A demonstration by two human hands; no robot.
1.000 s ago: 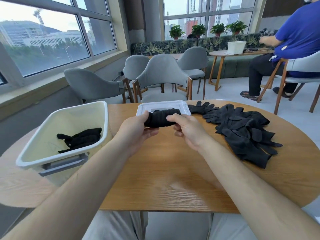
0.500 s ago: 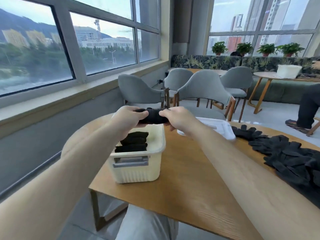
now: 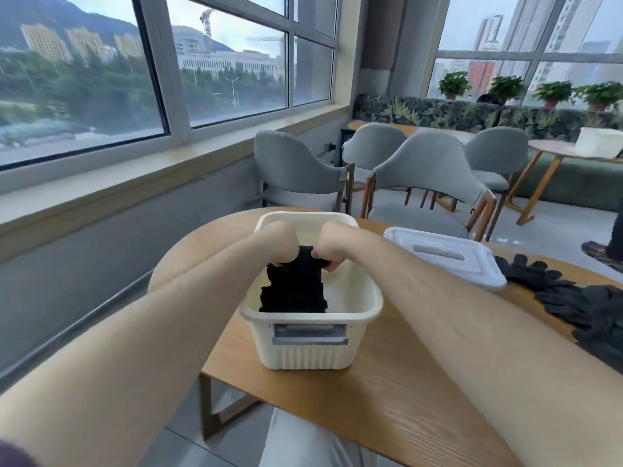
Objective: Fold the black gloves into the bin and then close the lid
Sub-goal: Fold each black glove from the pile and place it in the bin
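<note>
The cream plastic bin [image 3: 310, 345] stands on the round wooden table [image 3: 387, 392], its top uncovered. Both hands reach down inside it. My left hand [image 3: 281, 242] and my right hand [image 3: 332, 246] each grip the top edge of a folded black glove bundle [image 3: 305, 264], low in the bin, over black gloves [image 3: 293, 298] lying inside. The white lid [image 3: 445, 257] lies flat on the table to the right of the bin. A pile of loose black gloves [image 3: 580, 305] lies further right.
Grey chairs [image 3: 428, 183] stand just beyond the table's far edge. Another table with a white bin [image 3: 598, 141] is at the back right. A window sill runs along the left wall. The table edge is close to the bin's left side.
Both hands carried the folded glove bundle from the middle of the table leftwards to above the bin, then lowered it inside. The view turned left to follow.
</note>
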